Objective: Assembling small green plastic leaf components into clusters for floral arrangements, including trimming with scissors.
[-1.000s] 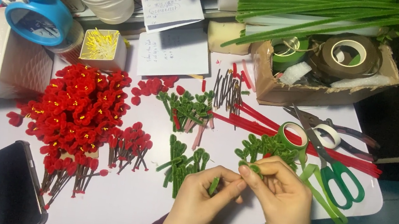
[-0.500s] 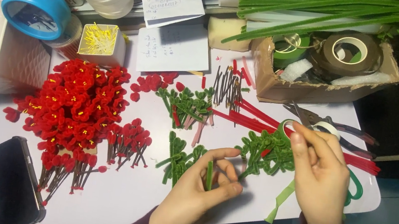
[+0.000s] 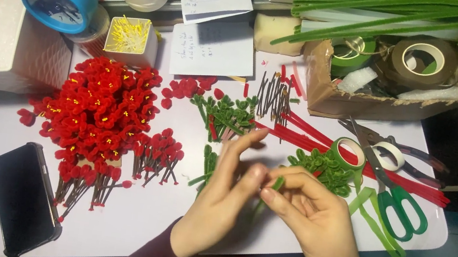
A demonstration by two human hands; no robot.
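White table (image 3: 167, 238) carried a big pile of red paper flowers (image 3: 98, 111) at left, a black phone (image 3: 22, 195) near the front-left corner, and a cardboard box (image 3: 327, 97) of tape rolls at back right. Green-handled scissors (image 3: 402, 201) and a green tape roll (image 3: 346, 153) lay right of centre, with a heap of small green leaf pieces (image 3: 324, 167) just beside the roll. Risk, as a judgement: the small green stem piece (image 3: 277, 183) was held only at the fingertips, so a loose pinch could let it slip down among the leaf pieces; a sleeve swing to the left could also scatter the red flowers. Right hand (image 3: 311, 219) was curled, thumb and forefinger pinched on the green stem piece, other fingers loosely bent. Left hand (image 3: 225, 199) was mostly open, fingers stretched up and forward, with one fingertip touching the stem piece at the pinch point; cannot tell if it truly gripped. Stem piece sat between both hands, front centre above the table.
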